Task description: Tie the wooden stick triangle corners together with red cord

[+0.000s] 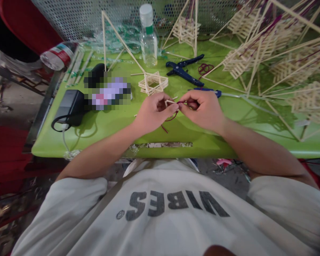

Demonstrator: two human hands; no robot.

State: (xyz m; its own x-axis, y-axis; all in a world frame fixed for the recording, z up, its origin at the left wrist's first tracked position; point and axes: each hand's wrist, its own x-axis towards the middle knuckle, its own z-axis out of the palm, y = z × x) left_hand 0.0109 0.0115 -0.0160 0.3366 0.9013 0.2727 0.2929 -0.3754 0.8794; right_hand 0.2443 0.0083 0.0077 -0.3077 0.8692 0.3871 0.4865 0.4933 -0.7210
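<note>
My left hand (155, 111) is closed in a pinch on a thin pale wooden stick (171, 102). Tip to tip with it, my right hand (204, 108) pinches a dark red cord (173, 118) near the stick's end. Below the fingertips the cord curls, with a loose end hanging over the green table (154, 131). The fingers hide the exact point where cord and stick meet. Just beyond my left hand lies a small star-shaped stack of sticks (153, 84), with long sticks rising from it. A blue-handled tool (217, 93) lies partly behind my right hand.
Dark blue cutting pliers (185, 72) and a coil of red cord (205, 69) lie farther back. A clear bottle (149, 44) stands behind. Several stick frames (280, 42) crowd the right. At left are a black adapter (71, 106), a blurred phone-like object (110, 94) and a lying bottle (57, 57).
</note>
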